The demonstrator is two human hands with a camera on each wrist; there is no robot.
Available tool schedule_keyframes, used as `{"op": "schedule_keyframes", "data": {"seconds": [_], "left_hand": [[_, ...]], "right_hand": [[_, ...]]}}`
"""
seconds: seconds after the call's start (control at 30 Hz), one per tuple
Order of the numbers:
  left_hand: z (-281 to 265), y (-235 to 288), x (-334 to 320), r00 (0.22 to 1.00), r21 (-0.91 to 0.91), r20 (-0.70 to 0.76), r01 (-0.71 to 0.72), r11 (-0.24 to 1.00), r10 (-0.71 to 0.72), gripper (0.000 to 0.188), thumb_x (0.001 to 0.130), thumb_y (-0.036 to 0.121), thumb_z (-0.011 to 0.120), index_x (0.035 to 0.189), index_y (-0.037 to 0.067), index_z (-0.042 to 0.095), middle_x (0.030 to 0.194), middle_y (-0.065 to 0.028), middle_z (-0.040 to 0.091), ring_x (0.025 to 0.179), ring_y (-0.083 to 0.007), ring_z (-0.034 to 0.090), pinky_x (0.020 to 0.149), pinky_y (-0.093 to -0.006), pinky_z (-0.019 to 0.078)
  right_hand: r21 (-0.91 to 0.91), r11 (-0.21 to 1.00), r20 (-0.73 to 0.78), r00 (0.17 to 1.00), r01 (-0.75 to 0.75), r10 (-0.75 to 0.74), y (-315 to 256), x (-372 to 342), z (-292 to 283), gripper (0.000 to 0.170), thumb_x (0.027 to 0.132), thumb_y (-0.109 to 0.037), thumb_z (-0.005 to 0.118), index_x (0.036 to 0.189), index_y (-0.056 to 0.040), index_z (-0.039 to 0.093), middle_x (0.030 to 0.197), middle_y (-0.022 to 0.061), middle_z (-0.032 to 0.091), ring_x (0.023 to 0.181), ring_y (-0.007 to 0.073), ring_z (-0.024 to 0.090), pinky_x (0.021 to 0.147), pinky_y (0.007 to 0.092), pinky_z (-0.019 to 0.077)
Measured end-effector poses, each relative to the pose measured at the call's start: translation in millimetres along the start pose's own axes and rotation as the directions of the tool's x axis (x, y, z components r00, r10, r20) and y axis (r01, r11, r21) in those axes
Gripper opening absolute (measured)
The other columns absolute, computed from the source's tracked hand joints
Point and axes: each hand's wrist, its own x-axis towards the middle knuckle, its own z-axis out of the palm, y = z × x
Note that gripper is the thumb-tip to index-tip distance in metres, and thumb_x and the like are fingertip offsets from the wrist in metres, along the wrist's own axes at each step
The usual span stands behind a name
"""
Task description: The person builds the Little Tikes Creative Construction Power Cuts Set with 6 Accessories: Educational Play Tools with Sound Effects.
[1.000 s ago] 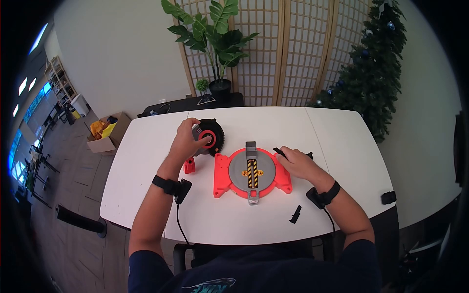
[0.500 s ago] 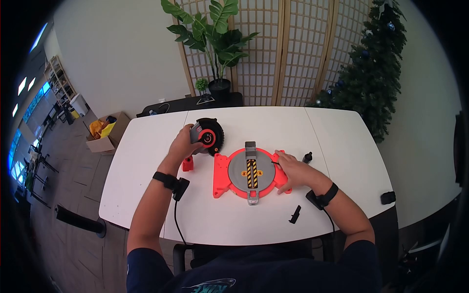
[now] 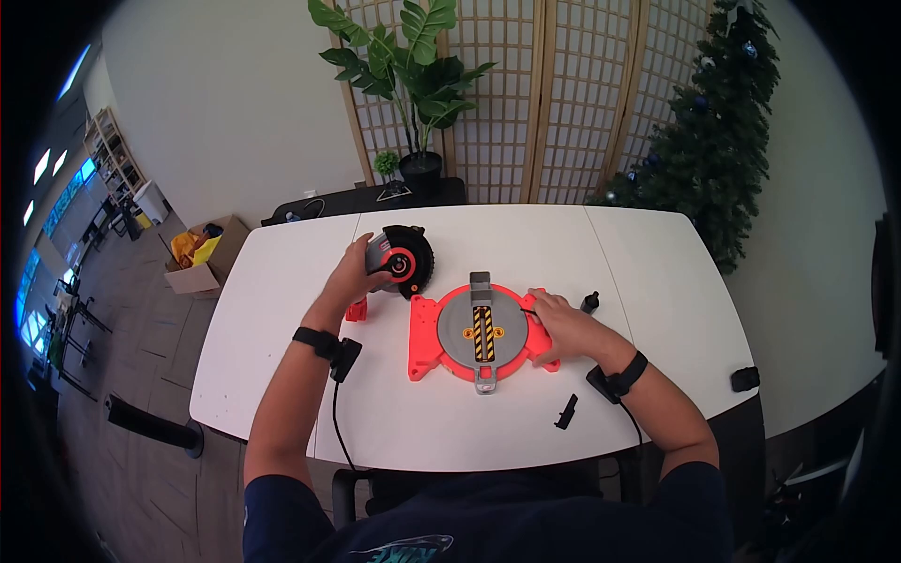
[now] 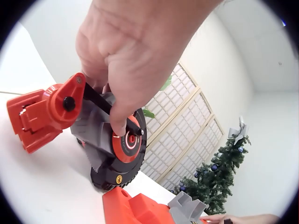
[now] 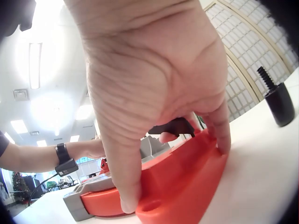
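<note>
My left hand (image 3: 357, 270) grips the grey side of a black toothed wheel unit (image 3: 409, 260) with a red hub. In the left wrist view, its thumb (image 4: 120, 122) lies by the hub, and a red jointed part (image 4: 63, 105) meets a black bar there. My right hand (image 3: 572, 330) holds the right end of a red base (image 3: 426, 336) bearing a round grey disc (image 3: 452, 328). From the right wrist view, thumb and fingers straddle the red edge (image 5: 182, 177), and a black piece (image 5: 174, 127) sits under the palm among the fingers.
A black threaded piece (image 3: 590, 302) stands right of the base. Nearer the front edge lies a black clip-shaped piece (image 3: 567, 413). A small black object (image 3: 745, 379) is at the right table edge. Cables hang from both wrist cameras.
My right hand has come down onto the base's right end with the black piece, uncovering the threaded piece. The wheel unit has shifted slightly, and the red part near my left hand has moved a little left and away.
</note>
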Motion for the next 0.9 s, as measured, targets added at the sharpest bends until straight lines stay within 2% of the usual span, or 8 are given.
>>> {"op": "schedule_keyframes", "data": {"seconds": [0.2, 0.27, 0.33, 0.43, 0.53, 0.57, 0.67, 0.9], "left_hand": [[11, 22, -16, 0.967, 0.115, -0.17, -0.17, 0.979, 0.188, 0.067, 0.079, 0.022, 0.085, 0.134, 0.002, 0.051, 0.138, -0.0207, 0.053, 0.135, -0.038, 0.048, 0.109, -0.0412, 0.0444], [20, 22, -18, 0.887, 0.257, -0.151, -0.391, 0.884, 0.436, 0.058, 0.079, 0.021, 0.084, 0.127, 0.005, 0.055, 0.134, -0.0164, 0.057, 0.133, -0.0384, 0.048, 0.11, -0.041, 0.0431], [20, 39, -29, 0.914, 0.182, -0.083, -0.377, 0.908, 0.396, 0.052, 0.079, 0.021, 0.084, 0.122, 0.007, 0.058, 0.13, -0.0134, 0.059, 0.129, -0.0355, 0.052, 0.11, -0.041, 0.0431], [29, 51, -41, 0.896, -0.072, 0.269, -0.347, 0.935, 0.354, 0.049, 0.078, 0.029, 0.085, 0.115, 0.006, 0.064, 0.122, -0.0152, 0.063, 0.123, -0.0329, 0.056, 0.105, -0.0412, 0.0463], [30, 72, -57, 0.896, 0.045, 0.377, -0.271, 0.962, 0.235, 0.063, 0.075, 0.034, 0.088, 0.124, 0.005, 0.06, 0.13, -0.0134, 0.06, 0.126, -0.0312, 0.055, 0.107, -0.0406, 0.0463], [33, 70, -57, 0.89, 0.048, 0.401, -0.256, 0.965, 0.216, 0.08, 0.07, 0.04, 0.09, 0.132, 0.003, 0.057, 0.139, -0.0141, 0.056, 0.131, -0.0321, 0.053, 0.107, -0.0417, 0.0468], [38, 72, -66, 0.895, 0.077, 0.387, -0.271, 0.96, 0.221, 0.087, 0.068, 0.041, 0.091, 0.138, 0.004, 0.053, 0.148, -0.0142, 0.049, 0.135, -0.0332, 0.05, 0.109, -0.0421, 0.0458], [45, 70, -64, 0.874, 0.105, 0.446, -0.266, 0.958, 0.194, 0.093, 0.065, 0.041, 0.092, 0.141, 0.005, 0.052, 0.153, -0.014, 0.043, 0.135, -0.0335, 0.051, 0.108, -0.0422, 0.0471]], "right_hand": [[0.007, 1.0, -0.006, 1.0, -0.011, 0.011, 2, 1, 2, 0.099, 0.06, -0.037, 0.095, 0.133, 0.0067, 0.044, 0.16, 0.0263, 0.028, 0.144, 0.0422, 0.034, 0.114, 0.0432, 0.0405], [0.001, 1.0, -0.008, 1.0, -0.009, 0.009, 2, 2, 2, 0.1, 0.061, -0.039, 0.095, 0.134, 0.0067, 0.044, 0.16, 0.0262, 0.028, 0.144, 0.0422, 0.034, 0.114, 0.0431, 0.0407], [0.026, 0.999, 0.002, 1.0, -0.023, 0.023, 2, 2, 2, 0.102, 0.062, -0.043, 0.093, 0.136, 0.007, 0.043, 0.16, 0.0262, 0.028, 0.146, 0.0423, 0.031, 0.116, 0.0439, 0.038], [-0.06, 0.998, -0.036, 0.999, -0.01, 0.008, 1, 4, 3, 0.109, 0.063, -0.047, 0.092, 0.142, 0.0065, 0.039, 0.159, 0.0268, 0.031, 0.149, 0.0422, 0.026, 0.119, 0.0446, 0.0342], [0.051, 0.998, -0.046, 0.999, 0.021, -0.019, -5, 3, -1, 0.114, 0.064, -0.049, 0.091, 0.149, 0.0035, 0.035, 0.158, 0.0255, 0.034, 0.151, 0.0423, 0.023, 0.121, 0.045, 0.0307], [0.051, 0.999, -0.046, 0.999, 0.021, -0.018, -7, 2, -3, 0.114, 0.064, -0.049, 0.091, 0.149, 0.0035, 0.035, 0.158, 0.0255, 0.034, 0.151, 0.0423, 0.023, 0.121, 0.045, 0.0307], [0.06, 0.998, -0.033, 0.999, 0.014, -0.012, -9, 3, -4, 0.112, 0.067, -0.05, 0.089, 0.149, 0.0028, 0.035, 0.157, 0.0222, 0.039, 0.149, 0.0444, 0.027, 0.119, 0.0456, 0.0338], [0.121, 0.991, -0.068, 0.996, 0.066, -0.058, -1, 10, 4, 0.098, 0.071, -0.039, 0.089, 0.147, 0.0002, 0.042, 0.151, 0.0192, 0.047, 0.149, 0.0346, 0.032, 0.116, 0.0399, 0.038]]}}
